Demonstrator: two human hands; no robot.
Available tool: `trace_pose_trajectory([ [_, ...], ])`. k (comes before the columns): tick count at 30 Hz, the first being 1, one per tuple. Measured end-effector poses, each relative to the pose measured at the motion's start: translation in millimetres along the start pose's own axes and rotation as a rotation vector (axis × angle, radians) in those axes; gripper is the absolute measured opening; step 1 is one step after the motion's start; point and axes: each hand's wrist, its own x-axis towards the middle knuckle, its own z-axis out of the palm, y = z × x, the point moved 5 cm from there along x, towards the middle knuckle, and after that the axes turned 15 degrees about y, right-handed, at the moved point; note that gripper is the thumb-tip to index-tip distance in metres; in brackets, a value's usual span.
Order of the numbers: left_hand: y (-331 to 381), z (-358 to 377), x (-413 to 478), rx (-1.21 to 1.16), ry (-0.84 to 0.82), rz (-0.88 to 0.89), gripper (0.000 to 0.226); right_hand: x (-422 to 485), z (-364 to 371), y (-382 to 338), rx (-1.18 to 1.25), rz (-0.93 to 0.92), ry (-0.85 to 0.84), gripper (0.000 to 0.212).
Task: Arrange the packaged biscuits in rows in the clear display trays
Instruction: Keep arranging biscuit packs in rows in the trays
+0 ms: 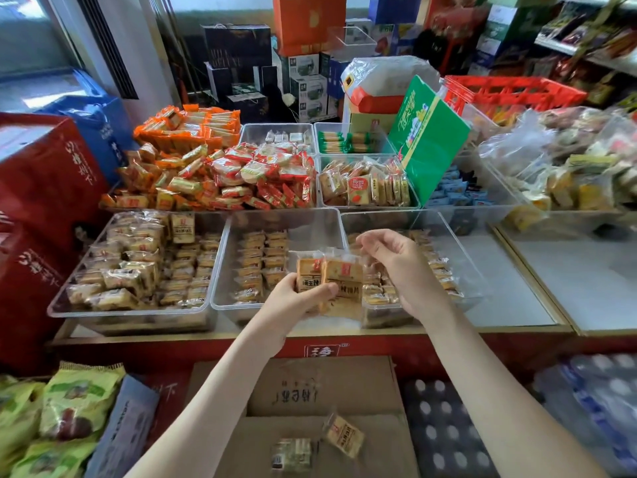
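While the left hand (296, 300) is clamping 2 biscuit packets (331, 274) over the middle tray's (306, 225) front-right corner, the right hand (403, 270) is hovering just right of them, fingers loosely curled near their top edge, contact unclear.

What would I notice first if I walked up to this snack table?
Probably the left hand holding up a few biscuit packets right in the middle, over the clear trays. Behind them, a big orange and red heap of snacks stands out, and a bright green box leans at the back right.
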Motion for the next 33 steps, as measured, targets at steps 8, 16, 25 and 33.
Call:
trace_pose_trajectory([
  [8, 6.5, 15.8, 4.3, -0.427, 0.187, -0.156, 0.018, -29.7, 10.6, 30.8, 0.346, 0.269, -0.016, 0.030],
  [16, 6.0, 26.6, -1.9, -0.533, 0.276, -0.132, 0.028, -37.6, 11.8, 26.0, 0.487, 0.187, 0.219, 0.016],
  [25, -3.5, 30.0, -8.1, -0.535, 0.328, -0.152, 0.044, -50.6, 8.7, 29.4, 0.434, 0.001, 0.198, 0.029],
  [33, 13.4, 22.0, -18.4, -0.016, 0.342, 0.230, 0.046, -45.6, 3.7, 22.1, 0.121, -0.073, -0.002, 0.036],
])
